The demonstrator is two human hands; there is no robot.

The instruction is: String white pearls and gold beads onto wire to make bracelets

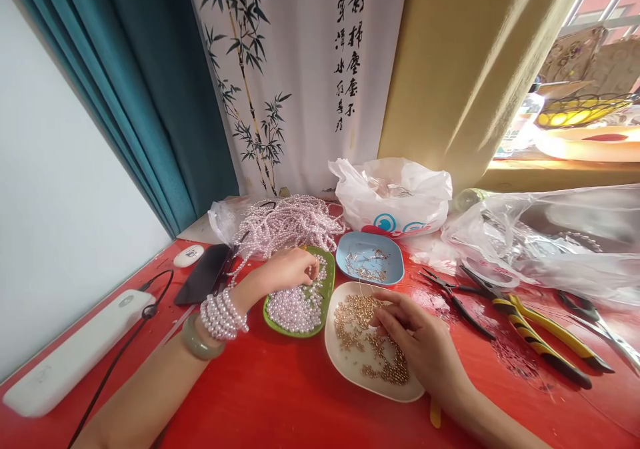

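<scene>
My left hand (290,267) reaches over a green tray (329,289) of pale pink pearl beads (295,310). Its fingers are curled together at the beads, and what they hold, if anything, is hidden. Several strands of pearl beads (220,314) and a pale green bangle (199,342) circle that wrist. My right hand (417,335) is over a white tray (345,369) of small gold beads (390,362). Its thumb and forefinger pinch a thin wire, faintly visible above the fingertips. Behind, a blue tray (345,252) holds small metal pieces (373,265).
Bead strands (295,219) are heaped behind the green tray, beside a white plastic bag (395,195). Pliers (545,335), smaller pliers (460,302) and scissors (600,322) lie right. A phone (207,275), white case (189,255) and power bank (80,352) with a cable lie left.
</scene>
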